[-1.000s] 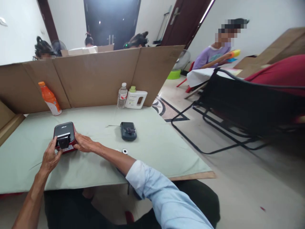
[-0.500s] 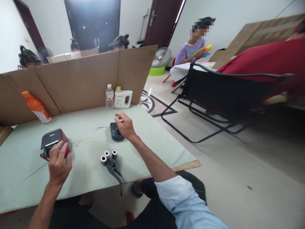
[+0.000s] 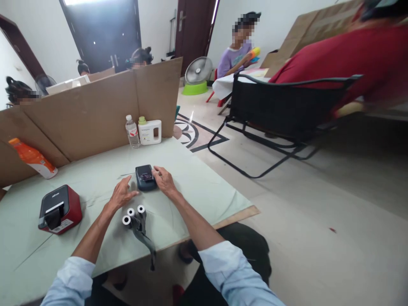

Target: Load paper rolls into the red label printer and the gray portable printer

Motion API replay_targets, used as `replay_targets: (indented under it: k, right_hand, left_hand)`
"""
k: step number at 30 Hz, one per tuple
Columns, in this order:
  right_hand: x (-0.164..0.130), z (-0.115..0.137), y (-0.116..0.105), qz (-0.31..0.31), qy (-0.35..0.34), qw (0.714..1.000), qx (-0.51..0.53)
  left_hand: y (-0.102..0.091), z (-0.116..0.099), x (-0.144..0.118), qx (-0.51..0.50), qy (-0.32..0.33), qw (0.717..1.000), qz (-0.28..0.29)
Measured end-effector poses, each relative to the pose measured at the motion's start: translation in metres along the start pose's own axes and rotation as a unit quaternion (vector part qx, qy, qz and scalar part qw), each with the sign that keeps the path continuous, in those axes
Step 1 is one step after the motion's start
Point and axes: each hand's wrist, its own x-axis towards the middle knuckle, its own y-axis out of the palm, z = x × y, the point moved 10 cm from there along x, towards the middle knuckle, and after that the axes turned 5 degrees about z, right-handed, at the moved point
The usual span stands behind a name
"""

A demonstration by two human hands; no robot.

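A: Small dark printer (image 3: pixel 145 177) lying flat on the green-covered desk (image 3: pixel 204 187), lid side up. Taken as the landmark for everything else.

B: Right hand (image 3: pixel 163 180)?

A: Resting on the printer's right edge, fingers (image 3: pixel 157 172) curled lightly against its side. Touching, not wrapped around; loosely bent, nothing gripped.

B: And the left hand (image 3: pixel 121 196)?

A: Just left of the printer and a little nearer the desk's front edge, palm down on the cloth. Fingers spread wide, forefinger pointing toward the printer's near-left corner, tip just beside it. Actual contact impossible to judge. Holding nothing.

B: Anything in front of the printer?

A: Three small paper rolls (image 3: pixel 133 215) standing on end, clustered between the printer and the front edge, close under the left hand. A dark strap (image 3: pixel 145 240) trailing from them over the edge.

B: Farther left?

A: Red and black label printer (image 3: pixel 59 209), well apart from the dark one, untouched.

B: Behind?

A: Clear water bottle (image 3: pixel 131 131) and white jug with green cap (image 3: pixel 149 131), side by side against the cardboard screen (image 3: pixel 92 114). Orange bottle (image 3: pixel 32 158) lying tilted far to the back left.

B: To the right?

A: Off the desk, a black folding chair (image 3: pixel 283 114) on the floor.
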Motion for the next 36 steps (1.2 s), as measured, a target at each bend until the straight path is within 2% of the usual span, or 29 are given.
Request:
replay_targets:
  k: [7, 14, 19, 25, 36]
  right_hand:
    - [-0.002, -0.006, 0.004, 0.026, -0.004, 0.998, -0.050]
    - [-0.003, -0.008, 0.008, 0.030, -0.006, 0.996, -0.081]
    - [-0.002, -0.008, 0.008, 0.026, -0.004, 0.996, -0.082]
    - [-0.004, -0.004, 0.005, 0.021, -0.017, 0.997, -0.079]
    - [-0.007, 0.003, 0.008, 0.042, -0.012, 0.991, -0.126]
  left_hand:
    - [0.013, -0.003, 0.017, -0.032, -0.033, 0.999, 0.024]
    - [0.017, -0.016, 0.026, -0.040, 0.022, 0.999, 0.024]
    - [0.016, -0.011, 0.027, -0.047, 0.034, 0.998, -0.016]
    - [0.015, 0.000, 0.023, -0.041, 0.018, 0.998, -0.054]
    - [0.022, -0.005, 0.021, -0.019, 0.040, 0.997, -0.065]
